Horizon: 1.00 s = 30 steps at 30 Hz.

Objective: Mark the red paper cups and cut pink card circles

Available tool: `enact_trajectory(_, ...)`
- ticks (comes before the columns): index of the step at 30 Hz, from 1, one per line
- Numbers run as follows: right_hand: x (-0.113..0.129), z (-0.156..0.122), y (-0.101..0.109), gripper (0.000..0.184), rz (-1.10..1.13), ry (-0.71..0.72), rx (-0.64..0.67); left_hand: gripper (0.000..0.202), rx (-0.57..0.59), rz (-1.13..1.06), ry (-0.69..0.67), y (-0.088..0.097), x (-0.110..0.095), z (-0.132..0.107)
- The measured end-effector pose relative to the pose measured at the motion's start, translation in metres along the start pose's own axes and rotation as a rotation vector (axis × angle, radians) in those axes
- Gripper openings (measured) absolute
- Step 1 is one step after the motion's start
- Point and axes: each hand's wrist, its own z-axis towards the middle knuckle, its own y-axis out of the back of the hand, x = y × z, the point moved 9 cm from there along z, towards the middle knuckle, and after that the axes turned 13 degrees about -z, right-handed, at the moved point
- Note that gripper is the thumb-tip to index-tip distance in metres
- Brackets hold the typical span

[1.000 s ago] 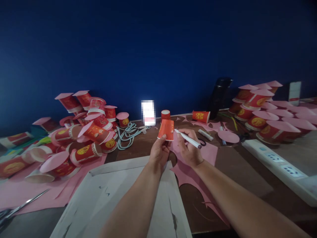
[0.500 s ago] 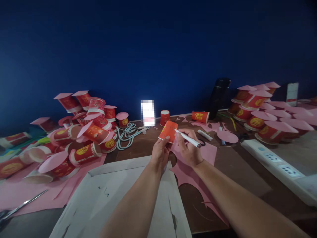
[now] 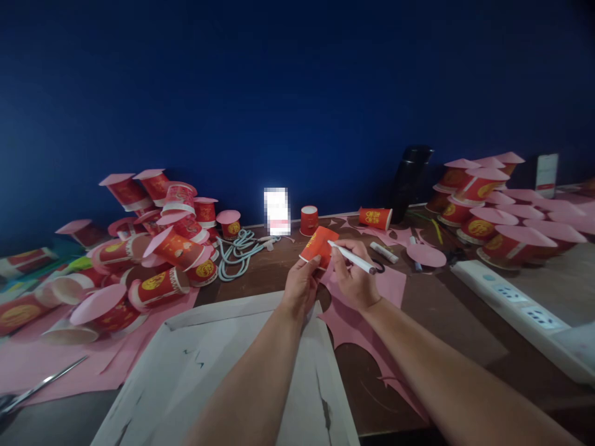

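Observation:
My left hand [image 3: 301,286] pinches a red paper cup [image 3: 318,244] by its lower edge and holds it tilted to the right above the brown table. My right hand [image 3: 354,282] grips a white marker [image 3: 353,258], its tip touching the cup's right side. Below both hands lies a sheet of pink paper [image 3: 385,291] with round holes cut out of it. A pink paper disc [image 3: 427,254] rests to the right.
Heaps of red cups with pink lids lie at left [image 3: 153,248] and right [image 3: 493,223]. A white power strip [image 3: 511,297], a coiled cable [image 3: 237,248], a glue stick [image 3: 385,252], scissors [image 3: 32,390], a white board [image 3: 218,371] and a dark flask [image 3: 411,179] surround the hands.
The cup has turned from nearly upright to tilted right in my left hand. The marker tip has stayed against its side.

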Motion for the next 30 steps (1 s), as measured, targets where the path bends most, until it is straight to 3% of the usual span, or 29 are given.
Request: enact_trajectory(30, -0.0077, 0.0022, 0.0000, 0.016, 0.017, -0.038, 0.002, 0.022, -0.004, 0.055, 0.044, 0.0005, 0.0025, -0.0023)
